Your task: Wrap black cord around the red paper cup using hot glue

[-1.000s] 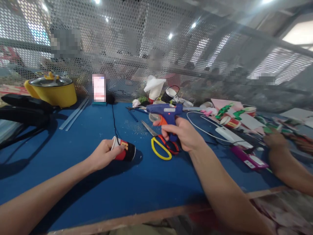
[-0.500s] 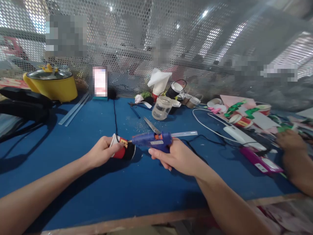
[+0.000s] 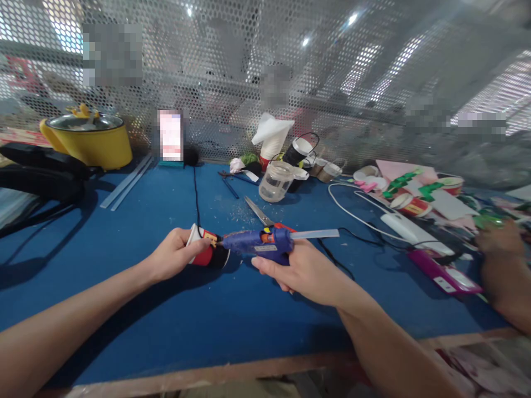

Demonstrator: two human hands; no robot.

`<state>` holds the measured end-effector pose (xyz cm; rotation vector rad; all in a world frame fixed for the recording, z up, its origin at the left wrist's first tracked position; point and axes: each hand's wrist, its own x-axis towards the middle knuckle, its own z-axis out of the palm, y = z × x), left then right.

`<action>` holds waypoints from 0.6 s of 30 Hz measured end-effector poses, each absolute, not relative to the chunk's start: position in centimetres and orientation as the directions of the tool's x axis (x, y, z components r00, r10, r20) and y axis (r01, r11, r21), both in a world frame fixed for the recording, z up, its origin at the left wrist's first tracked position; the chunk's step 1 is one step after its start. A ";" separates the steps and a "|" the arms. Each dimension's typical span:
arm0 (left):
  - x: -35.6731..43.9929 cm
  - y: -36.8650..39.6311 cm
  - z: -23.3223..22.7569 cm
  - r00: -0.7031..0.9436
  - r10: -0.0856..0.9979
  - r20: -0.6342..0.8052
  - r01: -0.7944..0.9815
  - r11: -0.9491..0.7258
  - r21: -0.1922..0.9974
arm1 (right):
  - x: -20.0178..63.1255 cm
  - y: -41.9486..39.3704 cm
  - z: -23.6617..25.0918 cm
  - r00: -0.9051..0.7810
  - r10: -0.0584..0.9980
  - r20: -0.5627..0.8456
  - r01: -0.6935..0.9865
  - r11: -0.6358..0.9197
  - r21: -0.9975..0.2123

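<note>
- Left hand (image 3: 174,258): grips red-and-black paper cup (image 3: 208,255), lying sideways on blue worktop (image 3: 124,232).
- Right hand (image 3: 305,271): closed around blue hot-glue gun (image 3: 259,243), nozzle touching cup.
- Clear plastic jar (image 3: 276,182): behind, well apart.

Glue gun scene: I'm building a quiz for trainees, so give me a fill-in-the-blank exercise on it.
1. The right hand holds a blue ____.
2. The left hand holds a paper cup lying on its ____.
3. The glue gun nozzle points at the ____.
4. The pot at the table's far left is ____.

Missing words: glue gun; side; cup; yellow
</note>
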<state>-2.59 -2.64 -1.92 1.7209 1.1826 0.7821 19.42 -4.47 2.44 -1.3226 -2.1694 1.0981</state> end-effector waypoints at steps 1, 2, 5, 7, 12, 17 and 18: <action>-2.6 -2.7 -1.9 0.346 0.938 0.014 0.385 -0.156 0.910 | 19.4 -4.5 2.4 -0.486 0.871 -0.079 0.587 0.258 -0.767; -2.6 -2.7 -1.9 0.344 0.939 0.012 0.389 -0.154 0.908 | 19.4 -4.5 2.4 -0.484 0.871 -0.084 0.597 0.258 -0.760; -2.7 -2.6 -1.9 0.336 0.942 0.003 0.408 -0.149 0.901 | 19.5 -4.6 2.3 -0.499 0.861 -0.097 0.626 0.281 -0.727; -2.7 -2.6 -2.0 0.335 0.942 0.002 0.412 -0.148 0.899 | 19.5 -4.6 2.3 -0.499 0.865 -0.053 0.641 0.328 -0.694; -2.7 -2.6 -2.1 0.343 0.939 0.018 0.409 -0.166 0.897 | 19.5 -4.6 2.3 -0.488 0.873 -0.001 0.677 0.378 -0.631; -2.5 -2.7 -2.0 0.336 0.941 0.027 0.398 -0.168 0.902 | 19.4 -4.7 2.4 -0.504 0.864 -0.015 0.687 0.390 -0.613; -2.5 -2.7 -2.0 0.332 0.943 0.026 0.400 -0.165 0.902 | 19.4 -4.7 2.4 -0.498 0.867 0.003 0.685 0.396 -0.611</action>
